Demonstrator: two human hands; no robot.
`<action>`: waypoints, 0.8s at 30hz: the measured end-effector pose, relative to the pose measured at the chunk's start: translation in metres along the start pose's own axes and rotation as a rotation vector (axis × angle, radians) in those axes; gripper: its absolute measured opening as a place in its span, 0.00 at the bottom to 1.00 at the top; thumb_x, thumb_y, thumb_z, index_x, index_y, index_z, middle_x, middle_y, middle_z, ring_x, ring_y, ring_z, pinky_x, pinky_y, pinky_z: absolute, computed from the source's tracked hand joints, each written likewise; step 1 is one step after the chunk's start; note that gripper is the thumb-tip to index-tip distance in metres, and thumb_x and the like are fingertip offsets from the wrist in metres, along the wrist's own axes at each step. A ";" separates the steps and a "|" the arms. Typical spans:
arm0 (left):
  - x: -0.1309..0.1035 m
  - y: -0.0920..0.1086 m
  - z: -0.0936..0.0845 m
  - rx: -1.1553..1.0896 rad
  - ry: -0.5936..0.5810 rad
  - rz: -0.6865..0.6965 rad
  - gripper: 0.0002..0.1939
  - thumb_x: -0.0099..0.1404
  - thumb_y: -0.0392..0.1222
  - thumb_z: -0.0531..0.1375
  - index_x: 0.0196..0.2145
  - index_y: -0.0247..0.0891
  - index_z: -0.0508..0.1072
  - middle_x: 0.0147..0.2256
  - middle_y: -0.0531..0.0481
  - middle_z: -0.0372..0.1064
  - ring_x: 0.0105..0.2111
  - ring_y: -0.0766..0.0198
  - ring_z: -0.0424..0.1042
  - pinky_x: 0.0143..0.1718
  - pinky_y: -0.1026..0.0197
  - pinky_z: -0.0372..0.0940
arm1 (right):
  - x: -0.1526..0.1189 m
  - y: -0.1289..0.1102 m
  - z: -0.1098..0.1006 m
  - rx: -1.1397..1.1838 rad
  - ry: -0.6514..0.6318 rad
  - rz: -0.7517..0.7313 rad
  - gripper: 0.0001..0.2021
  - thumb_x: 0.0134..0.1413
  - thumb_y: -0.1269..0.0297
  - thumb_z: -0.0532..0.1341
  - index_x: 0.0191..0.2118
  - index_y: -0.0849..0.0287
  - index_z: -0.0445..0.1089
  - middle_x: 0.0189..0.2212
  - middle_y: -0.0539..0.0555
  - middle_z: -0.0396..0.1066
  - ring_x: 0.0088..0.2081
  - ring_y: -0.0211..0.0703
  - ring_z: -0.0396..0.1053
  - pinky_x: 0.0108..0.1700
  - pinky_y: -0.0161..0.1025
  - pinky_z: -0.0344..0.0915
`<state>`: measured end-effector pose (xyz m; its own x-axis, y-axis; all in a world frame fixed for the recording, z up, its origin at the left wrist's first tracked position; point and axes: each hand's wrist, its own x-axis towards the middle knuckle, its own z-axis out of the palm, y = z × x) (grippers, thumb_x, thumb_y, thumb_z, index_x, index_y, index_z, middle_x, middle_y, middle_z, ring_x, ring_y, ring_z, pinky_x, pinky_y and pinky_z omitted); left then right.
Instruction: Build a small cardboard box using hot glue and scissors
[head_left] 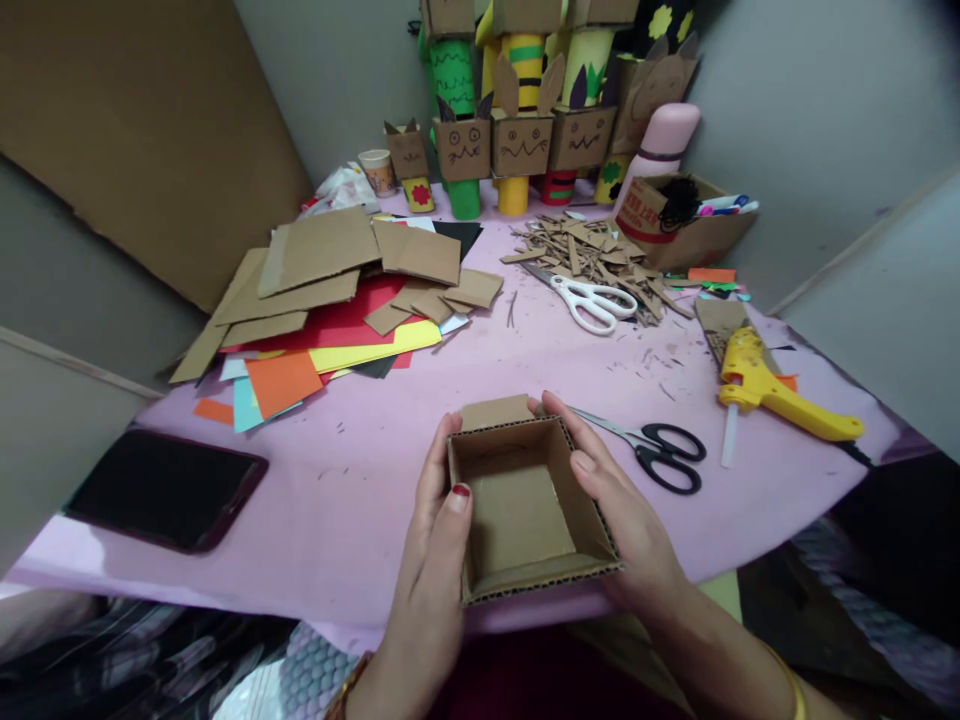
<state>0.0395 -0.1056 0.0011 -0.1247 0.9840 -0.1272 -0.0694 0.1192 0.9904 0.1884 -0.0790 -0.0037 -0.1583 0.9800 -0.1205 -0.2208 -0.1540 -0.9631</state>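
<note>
An open-topped cardboard box (521, 515) is held between my two hands near the table's front edge, its hollow inside facing up toward me. My left hand (439, 540) wraps the box's left wall, the thumb lying on the rim. Along the opposite wall my right hand (626, 510) grips with its thumb near the upper edge. Just beyond the box lies a flat cardboard piece (495, 410), partly hidden by it. Black-handled scissors (667, 455) rest on the table right of my right hand, their blades reaching behind my fingers.
Cardboard sheets (322, 255) and coloured papers lie at the left, above a dark phone (169, 490). White-handled scissors (592, 300) sit beside cardboard scraps (577, 245). A yellow glue gun (780, 390) lies right. Cardboard animal figures (521, 150), a pink bottle (664, 140) and a pen box (690, 240) stand behind.
</note>
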 end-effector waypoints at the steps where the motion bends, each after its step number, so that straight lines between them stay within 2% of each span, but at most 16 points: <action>1: 0.000 0.000 0.000 0.002 0.003 0.007 0.24 0.69 0.52 0.50 0.61 0.53 0.56 0.65 0.62 0.51 0.64 0.65 0.49 0.60 0.64 0.53 | 0.000 0.000 0.000 -0.003 -0.005 -0.006 0.20 0.63 0.56 0.52 0.60 0.42 0.58 0.63 0.43 0.56 0.64 0.40 0.51 0.65 0.47 0.49; 6: 0.002 0.003 -0.002 0.030 0.046 -0.009 0.28 0.66 0.54 0.54 0.62 0.50 0.56 0.65 0.57 0.51 0.64 0.58 0.49 0.59 0.59 0.57 | 0.000 0.005 -0.009 0.019 -0.027 -0.060 0.21 0.65 0.51 0.48 0.62 0.44 0.56 0.65 0.45 0.52 0.66 0.43 0.46 0.67 0.50 0.43; 10: 0.006 0.006 -0.009 0.111 0.094 -0.031 0.29 0.63 0.55 0.56 0.61 0.49 0.59 0.64 0.54 0.52 0.64 0.51 0.49 0.62 0.51 0.52 | -0.005 0.012 -0.022 0.073 0.077 -0.146 0.20 0.65 0.50 0.47 0.59 0.44 0.60 0.64 0.47 0.56 0.65 0.46 0.47 0.67 0.54 0.39; 14: 0.010 0.008 -0.015 0.163 0.070 -0.057 0.27 0.64 0.54 0.54 0.60 0.53 0.59 0.64 0.59 0.51 0.64 0.53 0.48 0.64 0.51 0.47 | -0.014 0.014 -0.032 0.051 0.167 -0.192 0.18 0.65 0.52 0.49 0.57 0.44 0.63 0.62 0.49 0.59 0.65 0.47 0.49 0.67 0.55 0.39; 20: 0.014 0.016 -0.007 0.134 0.115 -0.116 0.24 0.61 0.55 0.57 0.55 0.55 0.65 0.62 0.62 0.56 0.64 0.50 0.47 0.65 0.45 0.39 | -0.019 0.016 -0.037 0.131 0.180 -0.149 0.19 0.64 0.50 0.49 0.57 0.43 0.64 0.61 0.49 0.61 0.64 0.46 0.51 0.67 0.53 0.42; 24: 0.012 0.010 -0.015 0.146 0.116 -0.123 0.25 0.65 0.58 0.52 0.58 0.55 0.61 0.64 0.61 0.54 0.65 0.50 0.47 0.65 0.45 0.41 | -0.026 0.020 -0.032 0.237 0.144 -0.030 0.22 0.63 0.47 0.48 0.60 0.42 0.58 0.65 0.47 0.54 0.66 0.45 0.46 0.67 0.51 0.39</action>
<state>0.0227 -0.0949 0.0084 -0.2382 0.9399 -0.2448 0.0521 0.2641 0.9631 0.2183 -0.1034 -0.0279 -0.0140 0.9897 -0.1422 -0.4452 -0.1335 -0.8854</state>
